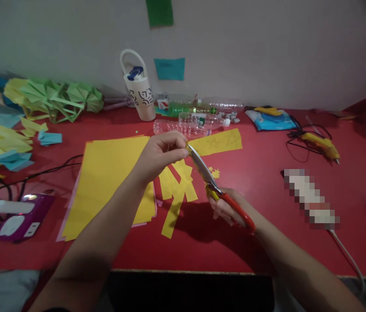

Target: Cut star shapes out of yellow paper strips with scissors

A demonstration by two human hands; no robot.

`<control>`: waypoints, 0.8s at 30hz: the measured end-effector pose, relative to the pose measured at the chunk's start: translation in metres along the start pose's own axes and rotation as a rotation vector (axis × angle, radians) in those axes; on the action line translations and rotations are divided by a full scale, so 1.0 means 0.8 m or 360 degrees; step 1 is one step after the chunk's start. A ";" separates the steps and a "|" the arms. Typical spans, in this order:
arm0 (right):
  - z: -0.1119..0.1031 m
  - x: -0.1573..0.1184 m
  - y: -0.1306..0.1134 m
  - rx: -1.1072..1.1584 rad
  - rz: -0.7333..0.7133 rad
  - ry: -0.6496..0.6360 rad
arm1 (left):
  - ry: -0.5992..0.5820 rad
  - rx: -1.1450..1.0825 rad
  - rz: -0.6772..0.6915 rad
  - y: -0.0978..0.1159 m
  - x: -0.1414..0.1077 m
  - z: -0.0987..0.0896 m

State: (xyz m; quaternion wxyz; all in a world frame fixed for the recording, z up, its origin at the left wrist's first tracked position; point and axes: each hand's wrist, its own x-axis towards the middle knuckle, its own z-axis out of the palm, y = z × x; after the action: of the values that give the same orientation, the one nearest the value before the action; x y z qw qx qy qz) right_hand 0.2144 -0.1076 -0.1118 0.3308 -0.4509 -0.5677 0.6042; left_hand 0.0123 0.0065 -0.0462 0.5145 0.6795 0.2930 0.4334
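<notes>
My left hand [166, 154] pinches a small yellow paper piece [188, 147], mostly hidden by the fingertips. Red-handled scissors [207, 173] are in my right hand [226, 206], their blade tips at that small piece. Behind them lies a yellow strip [225, 141] with pencil marks. Several cut yellow strips [173, 216] overlap below my left hand, and tiny yellow star-like pieces [215, 173] sit beside the blades. A stack of yellow sheets [111, 177] lies under and left of my left forearm.
Plastic bottles [189, 123] and a white tumbler [144, 97] line the wall. Folded paper [56, 97] and a purple power strip [27, 221] are left. A yellow glue gun [321, 145], a blue packet [270, 120] and a blurred-out object with a cable [348, 249] are right.
</notes>
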 end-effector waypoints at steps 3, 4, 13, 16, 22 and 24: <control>0.001 0.000 0.000 0.0008 0.0025 -0.0017 | -0.0004 -0.0015 -0.0030 0.001 0.000 0.000; 0.002 0.000 0.001 0.0022 0.0030 -0.0031 | -0.0013 -0.0025 -0.0037 0.001 -0.001 0.001; 0.003 -0.002 0.006 -0.0017 0.0095 0.0027 | -0.0021 -0.0103 -0.0074 -0.003 -0.001 0.002; 0.003 -0.002 0.010 -0.0015 0.0099 0.0033 | 0.0003 -0.0123 -0.0098 -0.002 -0.001 0.003; 0.002 -0.002 0.012 -0.0043 0.0147 0.0052 | 0.0005 -0.0149 -0.0118 -0.001 -0.002 0.003; 0.003 -0.002 0.010 -0.0052 0.0154 0.0068 | -0.0004 -0.0154 -0.0108 -0.001 -0.002 0.002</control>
State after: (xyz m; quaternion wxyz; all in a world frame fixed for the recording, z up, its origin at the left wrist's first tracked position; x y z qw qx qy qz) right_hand 0.2138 -0.1114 -0.1195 0.3058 -0.4958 -0.5477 0.6005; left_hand 0.0133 0.0045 -0.0475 0.5614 0.6440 0.2941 0.4284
